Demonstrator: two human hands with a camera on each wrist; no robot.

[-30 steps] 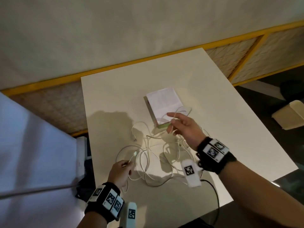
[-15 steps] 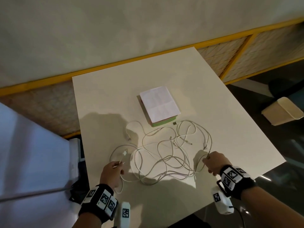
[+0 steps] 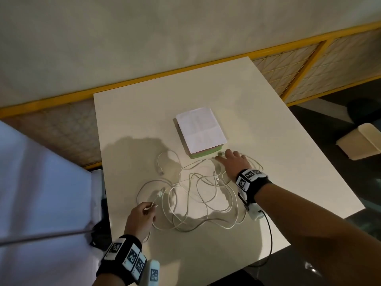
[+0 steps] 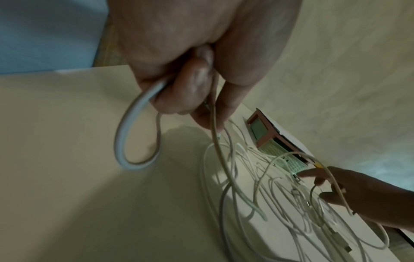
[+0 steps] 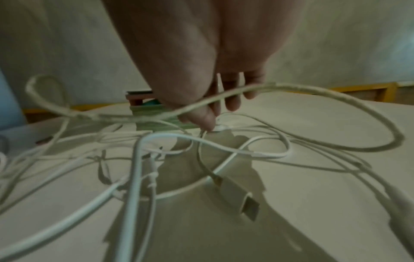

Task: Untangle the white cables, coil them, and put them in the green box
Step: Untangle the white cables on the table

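Several white cables [image 3: 202, 195] lie tangled on the white table [image 3: 268, 141], in front of the green box [image 3: 206, 154]. A white paper sheet [image 3: 200, 129] covers the box's top. My left hand [image 3: 151, 207] pinches one cable just behind its USB plug [image 3: 160, 192] at the tangle's left; the left wrist view shows that hand [image 4: 201, 99] curled round the cord. My right hand [image 3: 223, 155] reaches to the box's front right corner with straight fingers. In the right wrist view a fingertip [image 5: 208, 122] touches a cable end on the table, and another cable [image 5: 313, 90] drapes across the hand.
A beige bin [image 3: 362, 143] stands on the dark floor to the right. A yellow-framed railing [image 3: 144, 79] runs behind the table. A pale blue-white surface [image 3: 31, 182] borders the left edge. A black wire [image 3: 270, 234] hangs from my right wrist.
My right hand went from the box back to the table's near right edge, then forward again to the box's front corner. The left hand kept its pinch in place.
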